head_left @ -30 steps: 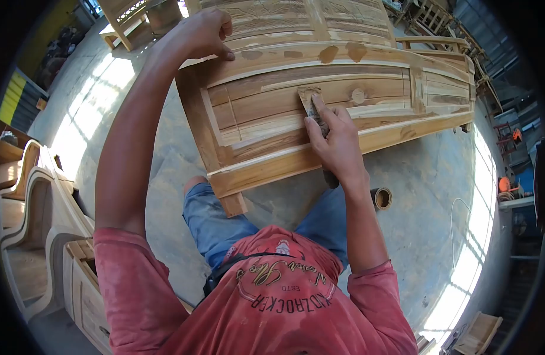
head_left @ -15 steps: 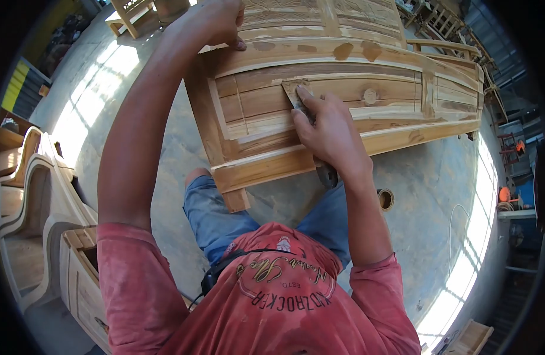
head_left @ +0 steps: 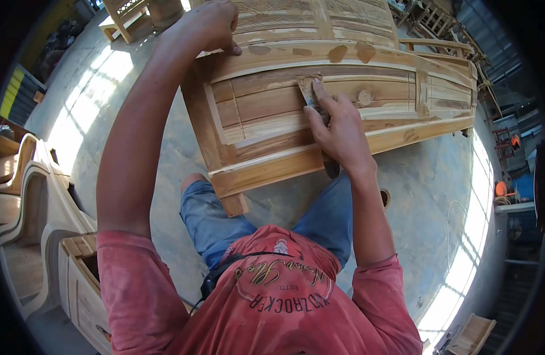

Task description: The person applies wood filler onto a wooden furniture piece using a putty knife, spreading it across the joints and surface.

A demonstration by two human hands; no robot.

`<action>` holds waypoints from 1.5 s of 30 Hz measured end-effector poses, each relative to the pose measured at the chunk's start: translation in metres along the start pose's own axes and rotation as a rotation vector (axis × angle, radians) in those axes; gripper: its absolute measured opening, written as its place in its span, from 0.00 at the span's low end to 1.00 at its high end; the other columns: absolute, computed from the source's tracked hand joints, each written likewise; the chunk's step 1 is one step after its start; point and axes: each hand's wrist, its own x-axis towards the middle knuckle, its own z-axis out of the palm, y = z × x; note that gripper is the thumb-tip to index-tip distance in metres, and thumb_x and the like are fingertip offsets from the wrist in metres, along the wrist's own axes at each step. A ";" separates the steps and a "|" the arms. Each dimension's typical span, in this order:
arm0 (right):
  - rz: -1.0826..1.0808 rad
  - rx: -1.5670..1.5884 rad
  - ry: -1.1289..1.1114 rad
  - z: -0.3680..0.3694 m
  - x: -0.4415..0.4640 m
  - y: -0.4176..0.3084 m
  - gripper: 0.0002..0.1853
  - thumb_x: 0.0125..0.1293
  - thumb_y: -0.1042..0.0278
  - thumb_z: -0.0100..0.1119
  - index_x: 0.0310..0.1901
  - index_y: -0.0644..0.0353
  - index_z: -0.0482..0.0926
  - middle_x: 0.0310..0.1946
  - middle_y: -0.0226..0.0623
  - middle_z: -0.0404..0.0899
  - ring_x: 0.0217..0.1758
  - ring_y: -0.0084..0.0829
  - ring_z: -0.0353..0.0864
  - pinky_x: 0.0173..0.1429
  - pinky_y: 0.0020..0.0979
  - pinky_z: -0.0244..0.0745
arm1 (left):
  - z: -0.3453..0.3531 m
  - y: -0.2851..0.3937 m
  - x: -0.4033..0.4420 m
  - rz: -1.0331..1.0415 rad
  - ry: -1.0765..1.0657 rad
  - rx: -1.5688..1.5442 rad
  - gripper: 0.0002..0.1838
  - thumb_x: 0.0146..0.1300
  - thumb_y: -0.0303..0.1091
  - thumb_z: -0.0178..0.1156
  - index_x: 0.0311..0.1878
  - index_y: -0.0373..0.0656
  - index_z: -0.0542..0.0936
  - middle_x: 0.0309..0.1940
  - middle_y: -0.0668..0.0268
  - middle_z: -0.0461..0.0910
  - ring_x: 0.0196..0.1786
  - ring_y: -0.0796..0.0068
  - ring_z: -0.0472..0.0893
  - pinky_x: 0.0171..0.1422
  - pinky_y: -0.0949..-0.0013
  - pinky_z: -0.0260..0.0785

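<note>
A long wooden panel piece [head_left: 266, 173] with a raised frame lies tilted in front of me, above my knees. My right hand [head_left: 338, 127] is wrapped round a putty knife [head_left: 309, 92]; its flat blade rests on the inner boards and its handle end sticks out below my palm. Brown filler shows at the blade's tip. Dark filler patches [head_left: 337, 54] mark the upper rail. My left hand [head_left: 216, 26] is at the panel's top left corner, thumb on the upper rail, fingers curled and partly hidden; whether they hold anything is unclear.
Curved wooden furniture parts [head_left: 32, 225] stand at the left. A carved wooden panel [head_left: 272, 21] is beyond the work. An open tube-like container [head_left: 385, 198] sits on the floor by my right forearm. A small wooden piece [head_left: 473, 334] lies at the lower right.
The putty knife in my right hand went a little left along the boards, then back right. The view shifted slightly. My left hand stays at the panel's corner.
</note>
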 end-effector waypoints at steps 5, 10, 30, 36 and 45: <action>0.022 -0.078 -0.089 0.010 0.005 0.009 0.19 0.67 0.65 0.53 0.56 0.64 0.77 0.35 0.54 0.76 0.33 0.52 0.77 0.43 0.44 0.74 | 0.003 0.000 0.003 0.009 -0.001 -0.005 0.23 0.42 0.41 0.77 0.38 0.40 0.81 0.37 0.56 0.83 0.41 0.54 0.80 0.46 0.59 0.74; -0.136 -0.136 -0.105 -0.025 0.001 0.011 0.15 0.70 0.66 0.51 0.51 0.67 0.76 0.34 0.52 0.78 0.29 0.44 0.79 0.36 0.39 0.77 | -0.008 0.022 -0.015 -0.094 0.036 0.069 0.21 0.41 0.35 0.79 0.35 0.42 0.78 0.36 0.65 0.81 0.38 0.62 0.79 0.46 0.60 0.72; 0.507 1.222 -0.163 -0.041 -0.006 0.040 0.16 0.72 0.65 0.51 0.54 0.69 0.75 0.30 0.41 0.82 0.24 0.25 0.78 0.24 0.22 0.73 | 0.008 0.007 -0.016 -0.077 0.145 -0.008 0.19 0.44 0.34 0.77 0.35 0.41 0.77 0.35 0.64 0.81 0.36 0.60 0.78 0.45 0.61 0.72; 0.095 0.032 0.000 -0.042 0.008 0.039 0.16 0.68 0.63 0.54 0.44 0.70 0.80 0.29 0.49 0.82 0.22 0.40 0.76 0.33 0.38 0.74 | -0.004 0.017 -0.019 -0.087 0.065 0.001 0.19 0.44 0.33 0.77 0.35 0.41 0.77 0.35 0.64 0.81 0.36 0.60 0.78 0.45 0.61 0.71; 0.125 0.020 -0.121 -0.033 0.032 0.010 0.19 0.65 0.63 0.53 0.47 0.72 0.80 0.29 0.53 0.82 0.26 0.47 0.73 0.40 0.43 0.72 | 0.014 -0.005 0.002 -0.025 0.014 -0.087 0.21 0.44 0.39 0.76 0.39 0.39 0.80 0.37 0.56 0.83 0.42 0.54 0.81 0.48 0.60 0.74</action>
